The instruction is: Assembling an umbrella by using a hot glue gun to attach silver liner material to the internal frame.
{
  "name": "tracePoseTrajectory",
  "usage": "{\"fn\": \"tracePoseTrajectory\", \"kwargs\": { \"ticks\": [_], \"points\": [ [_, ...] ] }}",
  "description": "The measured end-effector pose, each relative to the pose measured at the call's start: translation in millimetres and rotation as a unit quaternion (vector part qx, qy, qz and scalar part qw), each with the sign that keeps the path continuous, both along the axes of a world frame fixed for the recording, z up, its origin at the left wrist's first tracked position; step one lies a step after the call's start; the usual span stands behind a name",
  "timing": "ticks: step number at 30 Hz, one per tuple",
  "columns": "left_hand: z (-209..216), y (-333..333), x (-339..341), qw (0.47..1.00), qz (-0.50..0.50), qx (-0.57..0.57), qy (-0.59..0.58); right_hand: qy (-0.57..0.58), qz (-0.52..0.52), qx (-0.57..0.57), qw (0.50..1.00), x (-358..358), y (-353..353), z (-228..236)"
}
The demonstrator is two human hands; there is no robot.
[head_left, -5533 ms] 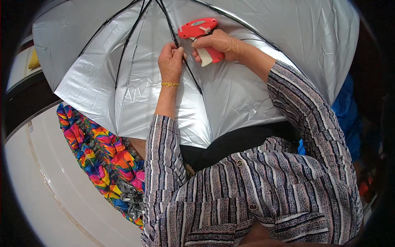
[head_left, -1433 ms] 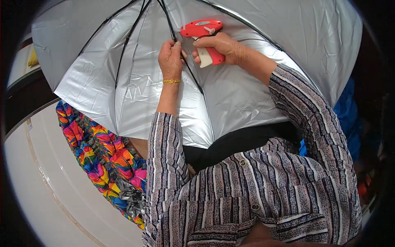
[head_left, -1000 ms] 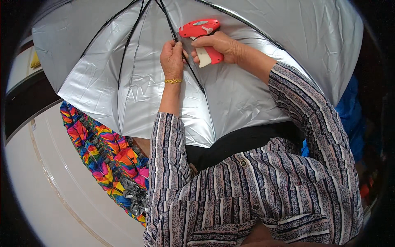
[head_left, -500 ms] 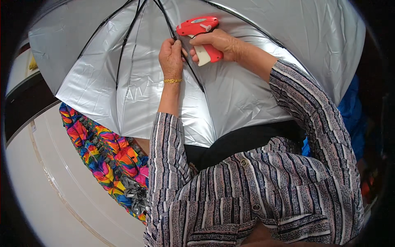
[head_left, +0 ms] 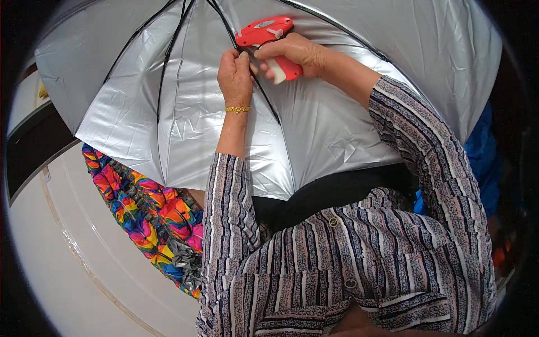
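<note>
Barely shifted: your right hand [head_left: 295,53] stays clamped on the red tagging gun [head_left: 266,35], left hand [head_left: 236,76] pinching the umbrella rib [head_left: 264,98].

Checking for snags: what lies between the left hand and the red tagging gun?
In the head view, a black umbrella rib runs between left hand and red tagging gun, over silver canopy.

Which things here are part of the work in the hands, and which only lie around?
In use: silver umbrella, its black rib, red tagging gun, left hand, right hand.
Lying about: colourful folded umbrella, blue cloth, white surface.
</note>
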State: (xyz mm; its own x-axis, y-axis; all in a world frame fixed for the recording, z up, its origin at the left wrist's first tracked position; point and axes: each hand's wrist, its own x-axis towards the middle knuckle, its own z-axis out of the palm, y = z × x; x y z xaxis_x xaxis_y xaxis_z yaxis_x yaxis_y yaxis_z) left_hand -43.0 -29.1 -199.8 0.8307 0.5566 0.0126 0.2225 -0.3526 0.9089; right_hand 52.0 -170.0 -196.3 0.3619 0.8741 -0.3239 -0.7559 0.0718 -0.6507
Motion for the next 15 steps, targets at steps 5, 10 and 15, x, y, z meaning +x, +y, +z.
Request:
{"fn": "tracePoseTrajectory", "kwargs": {
  "ticks": [5,10,15],
  "points": [
    [-3.9,2.0,-0.5,1.0,-0.006,-0.014,-0.006,-0.038,-0.017,-0.029,0.999,-3.2,0.0,0.1],
    [-6.3,0.2,-0.8,1.0,-0.001,-0.012,-0.008,-0.053,-0.02,-0.037,0.998,-5.9,-1.7,-2.5],
    [-10.3,0.4,-0.6,1.0,0.006,-0.003,-0.004,-0.063,-0.023,-0.046,0.997,-6.9,0.2,-7.8]
  ]
}}
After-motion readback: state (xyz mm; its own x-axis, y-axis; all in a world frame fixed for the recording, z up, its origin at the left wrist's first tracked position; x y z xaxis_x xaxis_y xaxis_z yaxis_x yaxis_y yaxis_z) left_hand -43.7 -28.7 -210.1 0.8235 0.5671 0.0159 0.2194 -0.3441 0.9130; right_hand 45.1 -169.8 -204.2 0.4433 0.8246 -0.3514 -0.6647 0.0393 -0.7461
